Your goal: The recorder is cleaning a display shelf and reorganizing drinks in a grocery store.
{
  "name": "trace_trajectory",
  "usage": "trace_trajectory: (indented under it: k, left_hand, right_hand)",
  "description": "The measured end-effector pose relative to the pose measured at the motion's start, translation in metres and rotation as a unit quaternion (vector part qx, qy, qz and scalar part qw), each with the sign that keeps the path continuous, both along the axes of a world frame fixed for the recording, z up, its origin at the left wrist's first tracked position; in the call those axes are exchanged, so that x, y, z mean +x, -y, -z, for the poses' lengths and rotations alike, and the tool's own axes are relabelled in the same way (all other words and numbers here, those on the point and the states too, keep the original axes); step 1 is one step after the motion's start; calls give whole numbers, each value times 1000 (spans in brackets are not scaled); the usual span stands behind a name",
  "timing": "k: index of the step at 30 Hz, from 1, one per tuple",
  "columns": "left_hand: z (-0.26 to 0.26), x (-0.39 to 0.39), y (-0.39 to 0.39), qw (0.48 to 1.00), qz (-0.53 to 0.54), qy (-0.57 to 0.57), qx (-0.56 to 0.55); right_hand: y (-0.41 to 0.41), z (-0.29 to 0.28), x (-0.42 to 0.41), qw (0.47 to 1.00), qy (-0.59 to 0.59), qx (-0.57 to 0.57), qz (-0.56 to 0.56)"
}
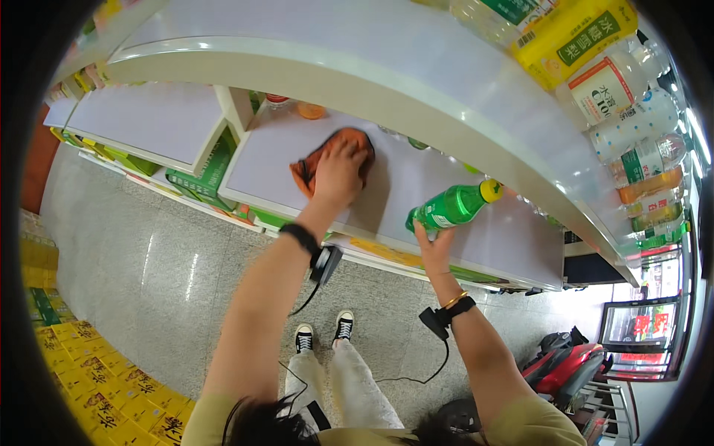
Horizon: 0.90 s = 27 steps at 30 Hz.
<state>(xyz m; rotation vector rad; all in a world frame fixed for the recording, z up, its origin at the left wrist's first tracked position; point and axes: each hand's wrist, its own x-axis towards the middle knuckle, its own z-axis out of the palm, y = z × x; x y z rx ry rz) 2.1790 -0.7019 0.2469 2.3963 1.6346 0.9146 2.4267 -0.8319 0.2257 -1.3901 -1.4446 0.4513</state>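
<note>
My left hand presses an orange cloth with dark edging flat against the white shelf board. In my right hand is a green plastic bottle with a yellow cap, gripped near its base. The bottle leans over the same board, its cap pointing away to the right. Whether its base touches the board I cannot tell. Behind the cloth, the lower ends of an orange bottle and a red-labelled bottle show under the upper shelf. Black straps with small devices circle both wrists.
An upper shelf edge curves above my hands, with several drink bottles standing on it at right. Green boxes sit beneath the shelf at left. Stacked yellow cartons line the floor behind. A red scooter stands near the glass door.
</note>
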Motion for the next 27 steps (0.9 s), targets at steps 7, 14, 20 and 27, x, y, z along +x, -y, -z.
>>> trace_trajectory:
  k: [7, 14, 20, 27]
  left_hand:
    - [-19, -106, 77, 997, -49, -4, -55]
    - [-3, -149, 36, 978, -205, -2, 39]
    - [-8, -135, 36, 974, -214, 3, 70]
    - [-6, -139, 40, 973, -221, -2, 59]
  right_hand:
    - [-21, -31, -48, 996, -31, -84, -18]
    - [-142, -34, -152, 999, 42, -17, -24]
    - [-224, -21, -167, 997, 51, 61, 15]
    - [-247, -10, -178, 997, 39, 59, 18]
